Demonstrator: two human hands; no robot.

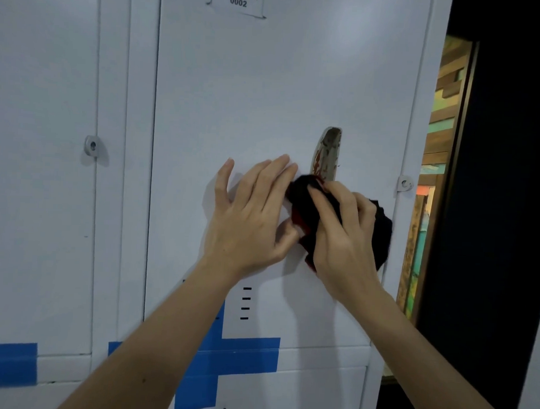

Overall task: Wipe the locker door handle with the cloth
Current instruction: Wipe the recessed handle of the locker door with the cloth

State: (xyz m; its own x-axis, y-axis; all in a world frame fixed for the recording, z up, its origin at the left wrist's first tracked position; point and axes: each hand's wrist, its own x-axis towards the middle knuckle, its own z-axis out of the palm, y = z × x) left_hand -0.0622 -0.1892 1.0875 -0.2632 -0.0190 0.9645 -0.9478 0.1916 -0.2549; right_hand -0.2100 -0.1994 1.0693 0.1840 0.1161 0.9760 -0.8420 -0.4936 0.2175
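Right of centre on the white locker door (267,82), a recessed metal handle (327,151) stands upright. Its upper part is exposed and streaked with reddish-brown stains. Dark cloth (304,199), black with a red patch, is bunched over the handle's lower end, at 6 o'clock from the exposed metal. Right grip (344,237) is clenched round the cloth, fingers curled over the wad, probably to bear down on the metal. Left grip (246,222) is released, fingers straight and flat on the door at 9 o'clock from the handle, just beside the cloth. Judged a brace, steadying the door against the rubbing. Stains above the cloth suggest the wiping is unfinished. Padlock hasp (405,184) sits at 3 o'clock near the door edge, label "PALMERA 0002" (238,1) at 12, blue tape (227,349) at 6.
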